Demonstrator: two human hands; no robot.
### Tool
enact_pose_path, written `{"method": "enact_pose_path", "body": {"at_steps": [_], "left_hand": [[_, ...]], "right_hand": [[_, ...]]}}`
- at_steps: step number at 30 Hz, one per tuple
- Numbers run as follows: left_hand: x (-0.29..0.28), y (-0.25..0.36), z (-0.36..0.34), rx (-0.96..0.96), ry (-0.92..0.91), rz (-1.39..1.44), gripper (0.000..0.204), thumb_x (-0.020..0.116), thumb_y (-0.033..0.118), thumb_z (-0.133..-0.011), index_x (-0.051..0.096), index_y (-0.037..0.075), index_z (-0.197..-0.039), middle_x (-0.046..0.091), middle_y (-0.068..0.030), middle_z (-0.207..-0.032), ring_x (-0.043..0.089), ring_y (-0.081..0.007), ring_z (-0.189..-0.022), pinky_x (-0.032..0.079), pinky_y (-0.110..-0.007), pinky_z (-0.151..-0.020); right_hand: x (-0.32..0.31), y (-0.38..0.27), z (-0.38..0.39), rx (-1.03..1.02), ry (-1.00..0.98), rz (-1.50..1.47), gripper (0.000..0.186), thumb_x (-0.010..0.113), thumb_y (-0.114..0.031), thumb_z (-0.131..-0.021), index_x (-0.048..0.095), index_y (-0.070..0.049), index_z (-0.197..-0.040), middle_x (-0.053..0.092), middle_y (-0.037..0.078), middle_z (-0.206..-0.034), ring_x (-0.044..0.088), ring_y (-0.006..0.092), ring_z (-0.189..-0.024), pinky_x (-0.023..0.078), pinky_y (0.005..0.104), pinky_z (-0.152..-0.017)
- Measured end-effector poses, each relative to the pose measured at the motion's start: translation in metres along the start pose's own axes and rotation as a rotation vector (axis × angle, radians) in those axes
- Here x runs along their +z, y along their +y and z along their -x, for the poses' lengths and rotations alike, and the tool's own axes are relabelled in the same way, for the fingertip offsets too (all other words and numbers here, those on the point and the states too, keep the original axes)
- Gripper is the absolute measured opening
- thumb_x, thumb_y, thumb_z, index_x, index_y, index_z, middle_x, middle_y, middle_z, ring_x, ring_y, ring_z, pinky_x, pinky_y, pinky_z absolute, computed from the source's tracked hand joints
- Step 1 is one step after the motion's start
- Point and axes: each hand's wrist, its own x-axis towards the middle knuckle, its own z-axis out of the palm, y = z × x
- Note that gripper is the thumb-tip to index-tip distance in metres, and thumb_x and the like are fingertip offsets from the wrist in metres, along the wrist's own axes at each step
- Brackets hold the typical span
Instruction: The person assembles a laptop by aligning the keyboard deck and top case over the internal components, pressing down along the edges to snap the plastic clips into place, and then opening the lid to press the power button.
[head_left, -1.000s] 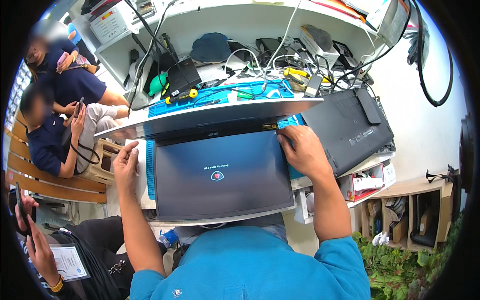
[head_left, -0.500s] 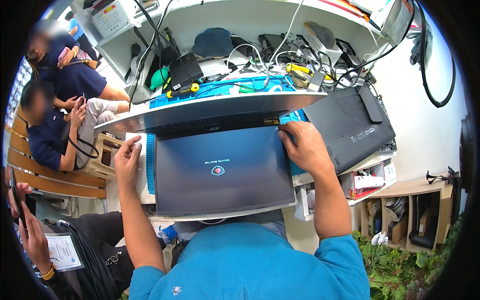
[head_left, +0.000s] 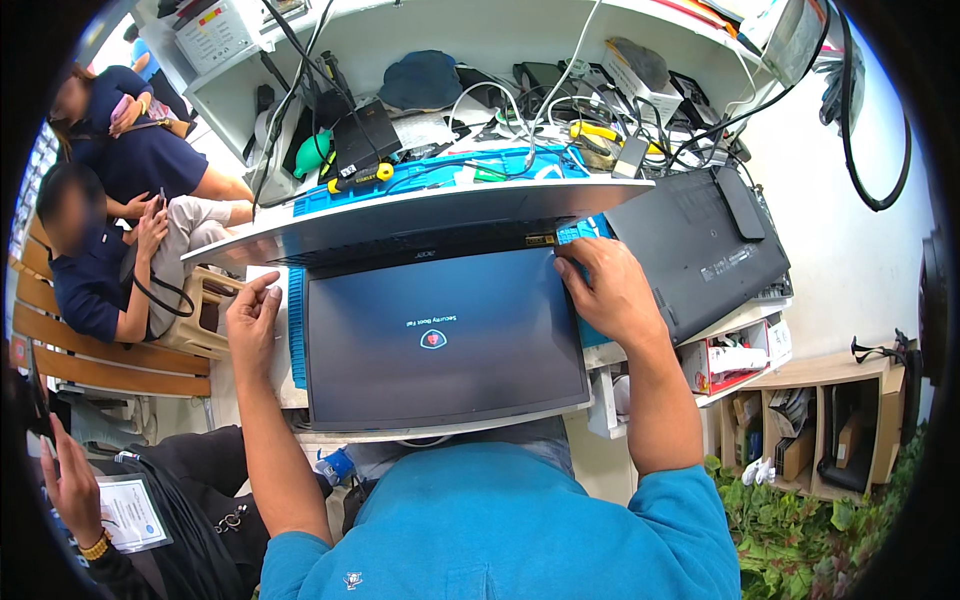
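Note:
A laptop (head_left: 450,345) lies opened in front of me, its lit screen flat and facing up, with upside-down text and a small shield symbol. Its other half (head_left: 390,238) stands tilted up beyond the screen, seen nearly edge-on. My right hand (head_left: 612,292) has bent fingers gripping the laptop's right side, where the two halves meet; some fingertips are hidden. Beside the laptop's left edge is my left hand (head_left: 254,318), thumb and forefinger a little apart, with nothing visible in it.
A dark laptop (head_left: 695,260) lies face down at right. Beyond the blue mat (head_left: 450,172) are cables, a yellow-black tool (head_left: 362,178), a green bulb blower (head_left: 313,153) and a dark cap (head_left: 422,82). Seated people (head_left: 95,255) are at left, another person's hand (head_left: 75,490) lower left.
My hands and the laptop hold nearly the same places; the view has shifted slightly. At lower left, the other person's hand and phone have moved a little.

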Motion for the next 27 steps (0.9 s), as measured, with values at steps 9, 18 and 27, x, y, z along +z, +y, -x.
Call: {"method": "enact_pose_path", "body": {"at_steps": [9,18,27], "left_hand": [[0.0001,-0.0017,-0.0007,0.006,-0.008,-0.003,0.026,0.074,0.014,-0.106,0.076,0.000,-0.128,0.056,0.0081,-0.087,0.043,-0.0015,-0.073,0.032,-0.020,-0.063],[0.0007,-0.0018,-0.0022,0.040,-0.009,-0.022,0.027,0.075,0.014,-0.106,0.076,-0.001,-0.128,0.055,0.0087,-0.086,0.042,-0.0013,-0.072,0.031,-0.020,-0.063],[-0.0013,-0.0022,-0.0010,0.024,-0.013,-0.045,0.028,0.074,0.015,-0.106,0.076,-0.001,-0.128,0.050,0.0097,-0.084,0.040,-0.0020,-0.072,0.030,-0.021,-0.063]], "right_hand": [[0.0007,-0.0003,0.0008,0.005,0.007,0.006,0.014,0.073,-0.015,-0.098,0.074,-0.001,-0.099,0.076,0.020,-0.097,0.069,0.0424,-0.096,0.052,0.0513,-0.090],[0.0003,0.0002,0.0006,0.002,0.002,0.002,0.014,0.073,-0.016,-0.098,0.075,-0.002,-0.100,0.076,0.019,-0.098,0.070,0.0416,-0.097,0.052,0.0505,-0.090],[0.0024,0.0012,-0.0004,-0.020,0.019,-0.002,0.014,0.074,-0.015,-0.097,0.074,-0.001,-0.097,0.075,0.020,-0.095,0.069,0.0434,-0.093,0.052,0.0517,-0.088]]}}
